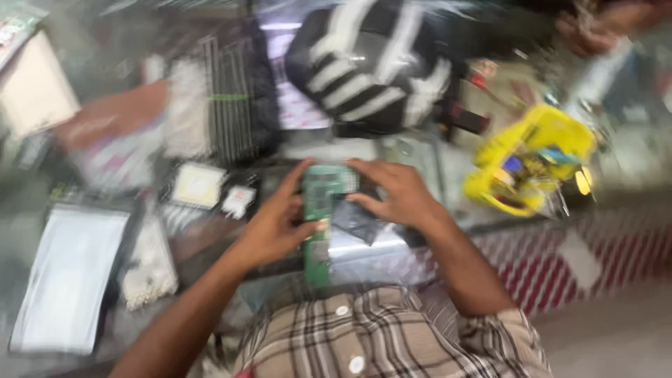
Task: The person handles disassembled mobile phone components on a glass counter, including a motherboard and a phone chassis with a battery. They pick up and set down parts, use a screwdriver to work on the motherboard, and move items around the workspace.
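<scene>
A long green circuit board (319,217) stands roughly lengthwise over the counter in front of me. My left hand (274,224) grips its left edge, thumb pressed on the board's face. My right hand (392,190) holds the board's upper right part, fingers over the top end. A dark grey bag or film (355,222) hangs just under my right hand, beside the board. The frame is motion-blurred, so small parts on the board cannot be made out.
A black-and-white striped helmet-like object (374,63) sits at the back. A yellow gadget with exposed parts (530,159) lies right. White packets (66,276), a small white square box (198,185) and a dark ribbed piece (234,98) lie left. Another person's hand (595,28) shows top right.
</scene>
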